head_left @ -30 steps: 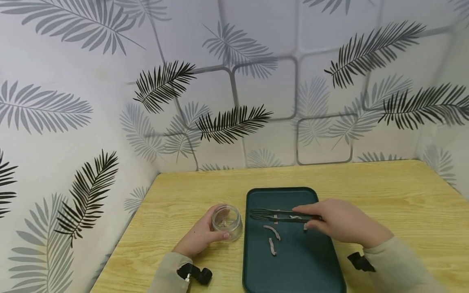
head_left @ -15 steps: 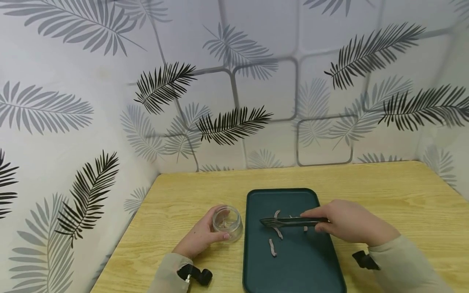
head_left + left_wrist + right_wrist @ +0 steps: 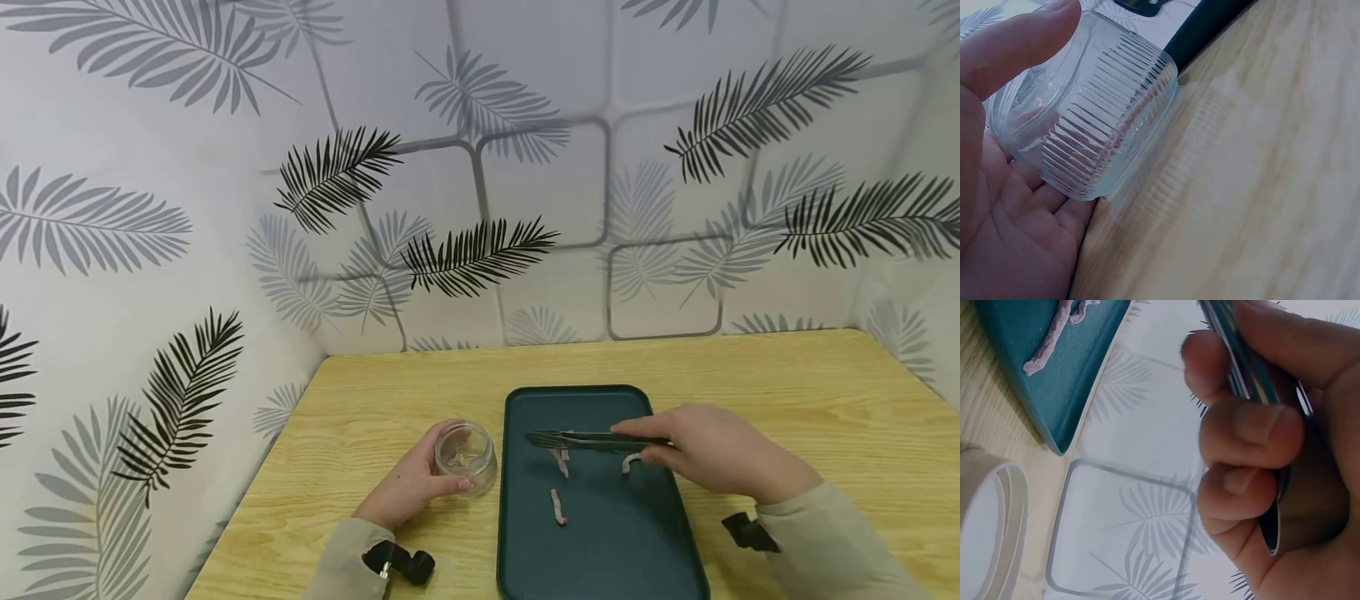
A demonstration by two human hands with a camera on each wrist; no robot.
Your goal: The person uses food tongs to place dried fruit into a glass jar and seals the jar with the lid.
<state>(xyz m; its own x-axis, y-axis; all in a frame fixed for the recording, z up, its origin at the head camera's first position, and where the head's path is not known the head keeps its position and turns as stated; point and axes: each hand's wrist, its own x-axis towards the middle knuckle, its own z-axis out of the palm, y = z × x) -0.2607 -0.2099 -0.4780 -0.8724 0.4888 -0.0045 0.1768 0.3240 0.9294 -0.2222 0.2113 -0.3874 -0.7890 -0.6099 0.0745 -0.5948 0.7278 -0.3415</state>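
We seem to be in a home, though we cannot tell which room. We see a corner of pale walls (image 3: 555, 187) patterned like household wallpaper, with grey and black fronds (image 3: 480, 257) and rounded outlines. Before them stands a light wood-grain table (image 3: 795, 392), and we notice kitchen-style ware there: a dark green tray (image 3: 600, 546), tongs (image 3: 588, 440) and a glass jar (image 3: 468, 462).
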